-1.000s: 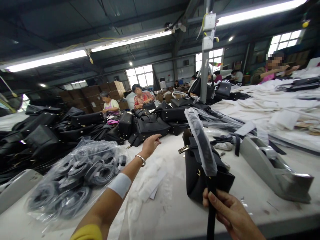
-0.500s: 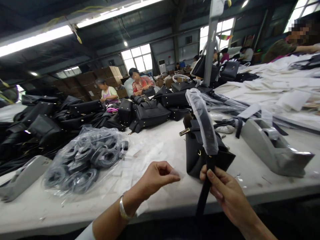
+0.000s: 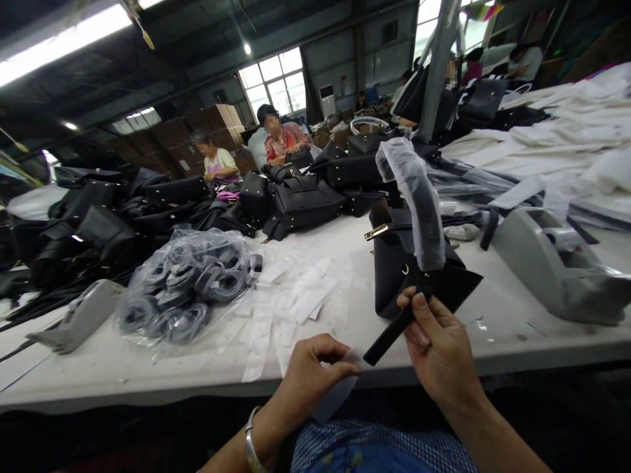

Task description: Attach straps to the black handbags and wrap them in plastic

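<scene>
My right hand [image 3: 436, 338] pinches a black strap [image 3: 392, 335], its loose end pointing down and left. The strap hangs at the front of a black handbag [image 3: 392, 279], which stands on the table with a gold clasp [image 3: 376, 232] on its side. Clear plastic film covers the bag's arched handle [image 3: 426, 223]. Between the thumb and fingers of my left hand [image 3: 320, 368] is a thin whitish sheet [image 3: 336, 399], hanging down past the table edge. A small gap separates that hand from the strap's end.
White paper strips [image 3: 296, 299] lie scattered beside a plastic bag of coiled straps [image 3: 190, 289]. Grey tape dispensers stand right [image 3: 557, 269] and left [image 3: 91, 315]. Black handbags [image 3: 308, 200] pile up behind. Two people [image 3: 283, 141] work beyond the pile. White cloth [image 3: 532, 141] covers the far right.
The strap's lower end has swung up and left, towards my left hand. My left hand has moved slightly right, and the sheet now shows below it. The camera view has shifted.
</scene>
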{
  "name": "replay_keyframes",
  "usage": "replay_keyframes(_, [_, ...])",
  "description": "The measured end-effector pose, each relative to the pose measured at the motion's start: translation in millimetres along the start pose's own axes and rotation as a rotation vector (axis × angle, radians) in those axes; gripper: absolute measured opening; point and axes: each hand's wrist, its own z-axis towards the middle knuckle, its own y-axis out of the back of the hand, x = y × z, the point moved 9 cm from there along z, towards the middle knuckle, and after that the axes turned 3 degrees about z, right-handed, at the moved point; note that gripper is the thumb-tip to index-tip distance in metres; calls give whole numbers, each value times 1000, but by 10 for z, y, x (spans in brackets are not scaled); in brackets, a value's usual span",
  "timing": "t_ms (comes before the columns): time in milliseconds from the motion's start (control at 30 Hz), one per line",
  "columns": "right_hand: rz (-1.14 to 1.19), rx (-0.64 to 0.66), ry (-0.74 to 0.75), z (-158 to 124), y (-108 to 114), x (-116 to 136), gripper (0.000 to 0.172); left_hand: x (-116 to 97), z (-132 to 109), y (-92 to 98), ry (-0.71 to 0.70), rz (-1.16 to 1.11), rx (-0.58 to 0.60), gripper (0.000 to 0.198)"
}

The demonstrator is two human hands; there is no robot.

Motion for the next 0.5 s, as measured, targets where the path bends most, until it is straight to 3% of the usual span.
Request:
replay_keyframes(167, [10, -41, 60, 31, -15, 70, 29, 179, -30, -33, 87, -123, -12, 19])
replay_keyframes(500, [-14, -52, 82, 22, 11, 89, 27, 174, -35, -19, 55, -146, -53, 27])
